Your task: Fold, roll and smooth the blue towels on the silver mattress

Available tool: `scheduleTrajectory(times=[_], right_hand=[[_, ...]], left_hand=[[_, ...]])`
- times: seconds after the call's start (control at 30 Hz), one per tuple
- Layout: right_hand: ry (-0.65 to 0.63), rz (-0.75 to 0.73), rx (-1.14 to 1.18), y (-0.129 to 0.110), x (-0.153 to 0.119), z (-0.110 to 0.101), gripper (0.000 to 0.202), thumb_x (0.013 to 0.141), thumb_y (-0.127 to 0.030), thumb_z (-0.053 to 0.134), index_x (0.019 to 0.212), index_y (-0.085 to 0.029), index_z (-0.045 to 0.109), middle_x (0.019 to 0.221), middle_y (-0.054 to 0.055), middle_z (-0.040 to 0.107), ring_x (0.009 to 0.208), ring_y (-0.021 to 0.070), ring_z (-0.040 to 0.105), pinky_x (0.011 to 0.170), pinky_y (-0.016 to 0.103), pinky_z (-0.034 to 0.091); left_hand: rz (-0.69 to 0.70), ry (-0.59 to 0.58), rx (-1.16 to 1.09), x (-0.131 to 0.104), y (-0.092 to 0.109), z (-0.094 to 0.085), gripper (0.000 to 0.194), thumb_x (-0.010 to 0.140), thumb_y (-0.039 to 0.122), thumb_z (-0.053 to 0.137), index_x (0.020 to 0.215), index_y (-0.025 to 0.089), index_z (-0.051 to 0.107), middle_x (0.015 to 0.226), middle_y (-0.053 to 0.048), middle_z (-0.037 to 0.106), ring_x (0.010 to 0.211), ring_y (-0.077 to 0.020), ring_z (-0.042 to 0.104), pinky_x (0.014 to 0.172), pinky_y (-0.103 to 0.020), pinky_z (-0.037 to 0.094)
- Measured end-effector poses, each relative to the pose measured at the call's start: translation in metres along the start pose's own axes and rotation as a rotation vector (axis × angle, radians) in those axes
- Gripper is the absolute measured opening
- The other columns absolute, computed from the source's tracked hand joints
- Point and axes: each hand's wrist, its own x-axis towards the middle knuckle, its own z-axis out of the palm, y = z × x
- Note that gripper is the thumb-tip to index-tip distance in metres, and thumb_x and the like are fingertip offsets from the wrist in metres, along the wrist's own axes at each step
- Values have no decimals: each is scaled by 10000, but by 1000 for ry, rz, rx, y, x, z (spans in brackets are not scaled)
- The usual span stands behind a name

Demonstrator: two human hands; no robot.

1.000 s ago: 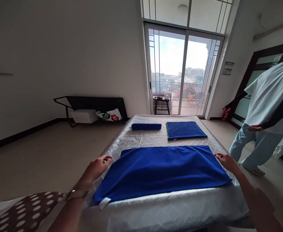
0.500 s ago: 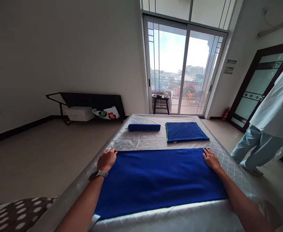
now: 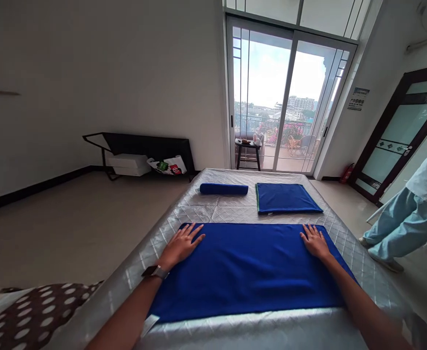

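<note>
A blue cloth (image 3: 249,272) is spread across the near part of a silvery quilted mattress (image 3: 195,214). My left hand (image 3: 184,244) lies on its far left corner with the fingers apart, a watch on the wrist. On the far right part of the cloth rests my right hand (image 3: 315,241), also flat with spread fingers. Beyond the cloth are a rolled blue cloth (image 3: 224,189) on the left and a folded blue cloth (image 3: 288,198) with a green edge on the right.
A person in a white top and light blue trousers (image 3: 410,221) stands right of the mattress. A black bench (image 3: 147,148) with white boxes (image 3: 129,164) is by the left wall. Brown dotted fabric (image 3: 34,316) lies at lower left.
My left hand has moved from the cloth's edge inward onto it, and its fingers have spread. My right hand has shifted slightly left, fingers wider. The view has turned a little left.
</note>
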Motion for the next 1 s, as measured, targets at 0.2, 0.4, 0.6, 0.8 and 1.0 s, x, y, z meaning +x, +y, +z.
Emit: scheduleTrajectory(times=[0.2,0.4,0.6,0.8,1.0], right_hand=[[-24,32,3,-9,8,-7,589,1044,-447,197,1600,-253,218,1668,20,183,1537,210,149,1236,436,134],[-51,65,-17,-7,6,-16,573,1048,-434,202,1601,-285,194,1672,1,165,1536,200,152,1234,429,151],[59,164,-60,-67,-2,-26,577,1024,-300,250,1562,-108,329,1635,134,264,1522,276,207,1220,467,169],[40,-397,78,-204,-22,-4,603,1031,-449,280,1583,-207,292,1643,53,254,1533,199,165,1232,395,130],[-59,-466,149,-227,-27,12,656,1030,-544,223,1599,-218,225,1655,45,200,1543,187,107,1242,412,63]], left_hand=[[-98,-87,-4,2,-4,6,639,991,552,272,1561,267,318,1645,-85,269,1520,-283,230,1225,-500,193],[-134,-71,-4,2,0,2,643,988,572,269,1561,285,319,1654,-81,247,1519,-300,229,1222,-493,203],[-170,-59,2,-1,5,-3,647,977,597,293,1548,298,349,1647,-103,269,1518,-312,232,1214,-484,220],[-165,-57,-2,-3,6,-9,696,956,648,309,1549,285,351,1637,-128,291,1511,-306,255,1216,-471,214],[-173,-64,-23,-3,2,-7,725,949,658,304,1561,269,321,1646,-122,268,1520,-297,228,1219,-477,204]])
